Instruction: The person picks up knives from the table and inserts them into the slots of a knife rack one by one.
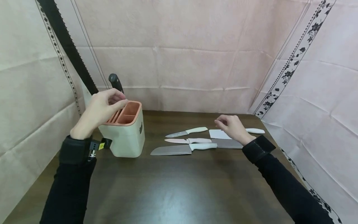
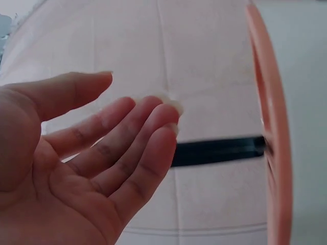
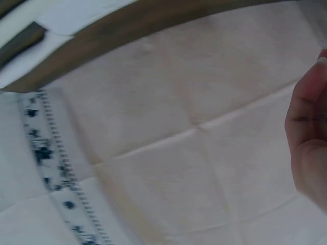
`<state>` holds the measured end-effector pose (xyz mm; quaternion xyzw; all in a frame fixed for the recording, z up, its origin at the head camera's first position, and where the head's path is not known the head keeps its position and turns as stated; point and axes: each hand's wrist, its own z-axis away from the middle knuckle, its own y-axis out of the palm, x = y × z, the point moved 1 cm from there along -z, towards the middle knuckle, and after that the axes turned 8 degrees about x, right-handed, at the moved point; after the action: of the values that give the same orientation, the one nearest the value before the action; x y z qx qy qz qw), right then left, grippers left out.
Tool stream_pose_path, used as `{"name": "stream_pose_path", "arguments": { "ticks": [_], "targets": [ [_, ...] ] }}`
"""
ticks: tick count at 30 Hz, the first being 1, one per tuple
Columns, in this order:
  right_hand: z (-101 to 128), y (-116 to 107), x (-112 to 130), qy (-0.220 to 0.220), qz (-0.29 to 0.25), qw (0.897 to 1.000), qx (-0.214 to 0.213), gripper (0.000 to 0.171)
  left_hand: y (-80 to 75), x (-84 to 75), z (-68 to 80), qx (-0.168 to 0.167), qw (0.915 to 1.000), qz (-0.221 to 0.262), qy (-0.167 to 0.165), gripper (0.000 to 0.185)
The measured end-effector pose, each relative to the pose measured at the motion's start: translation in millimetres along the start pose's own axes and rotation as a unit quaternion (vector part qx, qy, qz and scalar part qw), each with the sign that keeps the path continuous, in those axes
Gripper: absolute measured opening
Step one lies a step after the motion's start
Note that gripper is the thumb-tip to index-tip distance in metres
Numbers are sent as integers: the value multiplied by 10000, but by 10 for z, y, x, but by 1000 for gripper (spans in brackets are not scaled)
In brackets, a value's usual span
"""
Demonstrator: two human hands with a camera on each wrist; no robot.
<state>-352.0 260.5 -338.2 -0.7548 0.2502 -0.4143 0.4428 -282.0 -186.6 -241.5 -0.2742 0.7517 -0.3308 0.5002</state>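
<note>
Knife block: a cream plastic knife block (image 1: 126,137) with a salmon-pink slotted top stands upright on the dark wooden table (image 1: 173,189), toward its left edge and nearer the far edge; the top shows narrow slots on the left and two wider square wells on the right.
Black handle: one black knife handle (image 1: 116,82) rises from the far left of the block, tilted slightly.
Left hand: the left hand (image 1: 101,109) hovers at the block's pink rim, fingers relaxed and gently bent, gripping nothing; the left wrist view shows the palm bare.
Right hand: the right hand (image 1: 233,127) hangs over the knives toward the table's right edge, fingers loosely curled; whether it touches anything I cannot tell.
Knives, counted: five lie flat right of the block, white or cream handled — a small paring knife (image 1: 185,132), a slim pale-bladed knife (image 1: 188,140), a broad santoku (image 1: 183,149), a white-bladed cleaver (image 1: 219,134), and a grey blade (image 1: 227,143) partly under the right wrist.
Backdrop: pink creased cloth (image 1: 195,62) hangs behind.
</note>
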Motion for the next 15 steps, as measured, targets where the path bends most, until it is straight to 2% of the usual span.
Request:
{"name": "stream_pose_path", "arguments": {
  "ticks": [5, 9, 15],
  "targets": [
    [119, -79, -373, 536, 286, 9981, -87, 16, 84, -135, -3, 183, 9995, 17, 254, 24],
    [226, -133, -663, 962, 559, 9937, -118, 17, 170, -184, 16, 366, 9985, -75, 396, 24],
    [407, -121, -1037, 1651, 939, 9818, 12, 19, 415, -183, 35, 567, 9948, 28, 847, 21]
  ]
}}
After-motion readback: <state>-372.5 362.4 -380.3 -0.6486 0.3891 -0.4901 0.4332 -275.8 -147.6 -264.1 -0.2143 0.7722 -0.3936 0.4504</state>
